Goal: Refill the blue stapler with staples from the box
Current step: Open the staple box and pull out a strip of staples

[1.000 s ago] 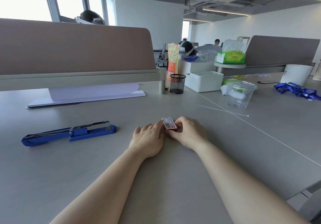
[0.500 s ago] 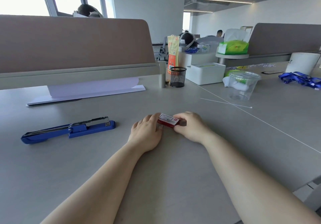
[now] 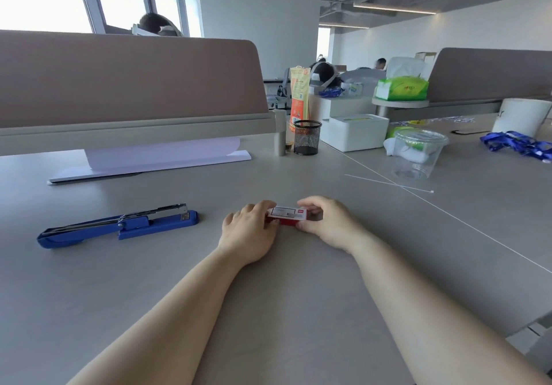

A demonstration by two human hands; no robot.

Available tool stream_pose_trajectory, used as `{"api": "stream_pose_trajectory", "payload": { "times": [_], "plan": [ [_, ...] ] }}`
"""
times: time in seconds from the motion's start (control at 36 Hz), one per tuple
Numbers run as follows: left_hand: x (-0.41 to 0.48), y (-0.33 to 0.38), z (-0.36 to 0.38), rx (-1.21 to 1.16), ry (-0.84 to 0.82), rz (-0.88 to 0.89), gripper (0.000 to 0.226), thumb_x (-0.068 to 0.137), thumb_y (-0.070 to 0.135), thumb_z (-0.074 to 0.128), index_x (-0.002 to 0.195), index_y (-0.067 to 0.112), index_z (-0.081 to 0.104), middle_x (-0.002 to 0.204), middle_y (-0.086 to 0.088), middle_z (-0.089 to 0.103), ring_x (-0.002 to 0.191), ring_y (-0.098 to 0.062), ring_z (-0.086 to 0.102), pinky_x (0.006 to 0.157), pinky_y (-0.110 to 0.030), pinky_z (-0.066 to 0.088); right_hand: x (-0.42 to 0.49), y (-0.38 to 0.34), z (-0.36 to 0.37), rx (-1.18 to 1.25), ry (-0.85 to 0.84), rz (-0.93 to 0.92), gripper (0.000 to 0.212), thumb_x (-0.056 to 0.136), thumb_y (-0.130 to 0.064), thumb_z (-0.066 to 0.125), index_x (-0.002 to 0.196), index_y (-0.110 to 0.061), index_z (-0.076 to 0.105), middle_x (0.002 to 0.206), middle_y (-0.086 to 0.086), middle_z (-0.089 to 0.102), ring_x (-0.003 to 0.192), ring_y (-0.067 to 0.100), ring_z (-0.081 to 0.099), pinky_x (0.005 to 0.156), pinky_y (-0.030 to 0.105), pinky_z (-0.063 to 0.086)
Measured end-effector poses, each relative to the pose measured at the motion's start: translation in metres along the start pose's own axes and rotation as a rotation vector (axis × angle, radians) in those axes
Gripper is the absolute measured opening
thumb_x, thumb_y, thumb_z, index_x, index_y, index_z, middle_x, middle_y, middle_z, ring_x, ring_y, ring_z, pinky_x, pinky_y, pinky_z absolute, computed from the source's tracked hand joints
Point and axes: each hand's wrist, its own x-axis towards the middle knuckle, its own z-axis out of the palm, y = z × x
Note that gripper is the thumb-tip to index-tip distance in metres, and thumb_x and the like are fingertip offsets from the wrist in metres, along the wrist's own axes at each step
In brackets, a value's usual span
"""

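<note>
A small red and white staple box [image 3: 287, 214] lies flat on the grey desk [image 3: 268, 295], held from both ends. My left hand [image 3: 249, 229] grips its left end and my right hand [image 3: 327, 221] pinches its right end with thumb and fingers. The blue stapler [image 3: 119, 224] lies on the desk to the left of my hands, its top arm swung back flat and its metal staple channel exposed. Nothing touches the stapler.
A desk divider [image 3: 128, 91] with a white paper stack [image 3: 155, 160] below it stands behind the stapler. A black mesh pen cup [image 3: 307, 141], a white box [image 3: 354, 132], a clear lidded plastic cup [image 3: 418, 157], a thin white stick [image 3: 388, 182] and blue lanyards [image 3: 519, 145] sit at the back right.
The staple box was tipped up on end between my hands; now it lies flat, long side across. My right hand has slid a little to the right along it.
</note>
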Motion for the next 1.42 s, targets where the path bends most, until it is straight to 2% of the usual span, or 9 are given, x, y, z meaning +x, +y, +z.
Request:
{"api": "stream_pose_trajectory", "payload": {
  "times": [0.11,0.22,0.33,0.44,0.53,0.61,0.78,1.11,1.42],
  "plan": [
    [-0.003,0.001,0.004,0.135,-0.008,0.048,0.044,0.09,0.046,0.038,0.133,0.038,0.035,0.138,-0.001,0.043,0.131,-0.026,0.035,0.112,-0.041,0.018,0.0,0.001,0.0,0.035,-0.013,0.012,0.05,0.071,-0.017,0.077,0.117,-0.02,0.059,0.118,0.002,0.065,0.106,0.013,0.059,0.097,0.029,0.045],
    [-0.003,0.001,0.004,0.155,-0.028,0.084,0.049,0.092,0.049,0.034,0.139,0.04,0.027,0.152,0.006,0.027,0.14,-0.023,0.022,0.115,-0.044,0.013,0.002,0.003,-0.002,0.028,-0.011,0.02,0.05,0.07,-0.017,0.077,0.117,-0.018,0.059,0.118,0.002,0.065,0.107,0.014,0.059,0.099,0.032,0.045],
    [-0.004,0.0,0.005,0.149,-0.09,0.095,0.047,0.093,0.052,0.029,0.139,0.045,0.025,0.156,0.014,0.019,0.143,-0.019,0.014,0.117,-0.049,0.008,0.003,0.005,-0.002,0.012,0.003,0.016,0.042,0.069,-0.018,0.077,0.109,-0.021,0.063,0.109,0.002,0.069,0.101,0.016,0.062,0.096,0.036,0.048],
    [-0.004,0.001,0.004,0.125,-0.064,0.082,0.045,0.09,0.054,0.034,0.135,0.047,0.032,0.151,0.016,0.029,0.139,-0.019,0.024,0.116,-0.05,0.012,0.001,0.004,-0.007,0.011,-0.001,0.0,0.041,0.069,-0.014,0.078,0.107,-0.018,0.064,0.106,0.002,0.07,0.096,0.014,0.063,0.093,0.03,0.048],
    [-0.004,0.0,0.002,0.095,0.008,0.087,0.041,0.085,0.058,0.043,0.124,0.045,0.042,0.139,0.013,0.043,0.13,-0.02,0.036,0.112,-0.044,0.021,-0.003,0.002,-0.014,-0.01,-0.034,-0.015,0.042,0.069,-0.013,0.078,0.108,-0.017,0.064,0.1,-0.003,0.067,0.094,0.01,0.061,0.084,0.021,0.043],
    [-0.005,-0.001,0.0,0.065,0.025,0.072,0.047,0.081,0.059,0.05,0.125,0.041,0.046,0.133,0.008,0.046,0.127,-0.022,0.038,0.109,-0.04,0.023,-0.007,-0.001,-0.018,-0.011,-0.098,-0.033,0.044,0.069,-0.012,0.079,0.11,-0.017,0.064,0.098,-0.005,0.064,0.096,0.01,0.06,0.079,0.015,0.042],
    [-0.006,-0.002,-0.003,0.017,0.019,0.083,0.046,0.081,0.056,0.055,0.123,0.039,0.05,0.128,0.005,0.046,0.124,-0.023,0.039,0.107,-0.038,0.025,-0.009,-0.003,-0.02,-0.024,-0.069,-0.071,0.044,0.067,-0.015,0.08,0.108,-0.023,0.064,0.102,-0.008,0.065,0.104,0.009,0.059,0.095,0.026,0.043],
    [0.0,-0.013,-0.011,-0.107,0.075,0.078,0.045,0.073,0.045,0.072,0.115,0.038,0.057,0.123,0.006,0.054,0.114,-0.021,0.049,0.094,-0.04,0.042,-0.009,-0.002,-0.021,-0.072,-0.043,-0.108,0.043,0.068,-0.014,0.078,0.106,-0.027,0.062,0.112,-0.004,0.064,0.105,0.01,0.054,0.09,0.028,0.041],
    [0.003,-0.016,-0.007,-0.196,0.119,0.096,0.044,0.069,0.034,0.077,0.11,0.032,0.06,0.114,0.005,0.056,0.1,-0.02,0.057,0.089,-0.043,0.049,-0.011,-0.003,-0.023,-0.07,-0.017,-0.101,0.04,0.07,-0.013,0.075,0.105,-0.025,0.061,0.106,-0.009,0.058,0.105,0.011,0.052,0.083,0.025,0.036]
  ]
}}
